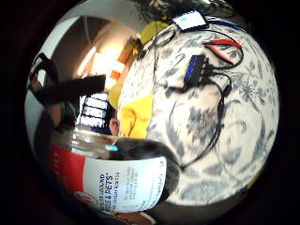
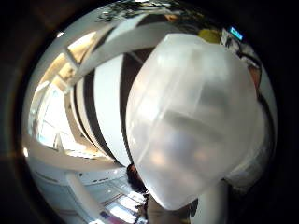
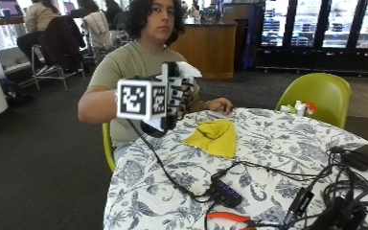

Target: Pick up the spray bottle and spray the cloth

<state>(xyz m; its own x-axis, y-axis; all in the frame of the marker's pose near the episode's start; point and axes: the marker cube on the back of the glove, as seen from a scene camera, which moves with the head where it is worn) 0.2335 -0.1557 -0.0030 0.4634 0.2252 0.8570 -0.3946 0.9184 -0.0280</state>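
At the lower right of the outside view, nearest the camera, black cables, a small black hub (image 3: pixel 226 192) and orange-handled pliers (image 3: pixel 230 218) lie on the bench (image 3: pixel 171 182), which is covered by a white cloth with a blue floral print. A black box (image 3: pixel 364 156) sits at the right edge.

Further in, near the middle of the frame, the yellow cloth (image 3: pixel 214 136) lies crumpled on the bench, apart from the hand.

Left of centre and above the bench's near-left edge, the right hand (image 3: pixel 174 98) is raised in its black glove. The grip is holding the spray bottle (image 3: pixel 185 70), whose white spray head shows just above the glove at upper centre. The little-finger-side palm view shows the bottle's dark body and white-and-red label (image 1: pixel 126 180) close against the palm, with the yellow cloth on the bench beyond it. The thumb-side palm view is largely filled by a translucent white part of the bottle.

Behind the cloth, the person's bare left hand (image 3: pixel 219 105) rests on the far edge of the bench. A green chair (image 3: pixel 318 96) stands at the right beyond it.
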